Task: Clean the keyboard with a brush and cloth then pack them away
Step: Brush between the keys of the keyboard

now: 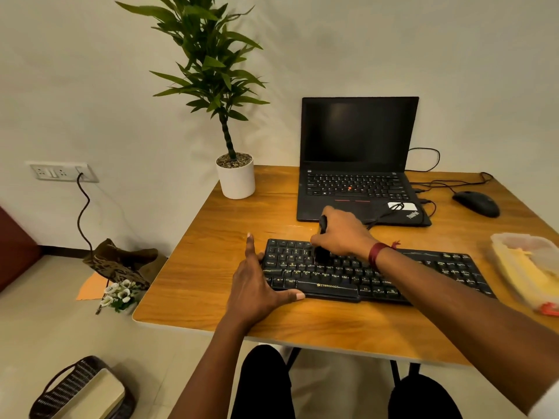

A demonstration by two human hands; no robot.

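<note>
A black keyboard (423, 272) lies near the front of the wooden table (211, 261). My right hand (343, 232) grips a black brush (321, 252), whose bristles stand on the keys in the keyboard's upper left area. My left hand (257, 285) rests against the keyboard's left end, with straight fingers along the side and the thumb along the front edge. A clear plastic container (526, 267) with a yellow cloth inside sits at the table's right edge.
An open black laptop (360, 164) stands behind the keyboard, with a black mouse (476, 203) and cables to its right. A potted plant (236, 176) occupies the back left corner. On the floor lie a basket (81, 391), flowers and a wall cable.
</note>
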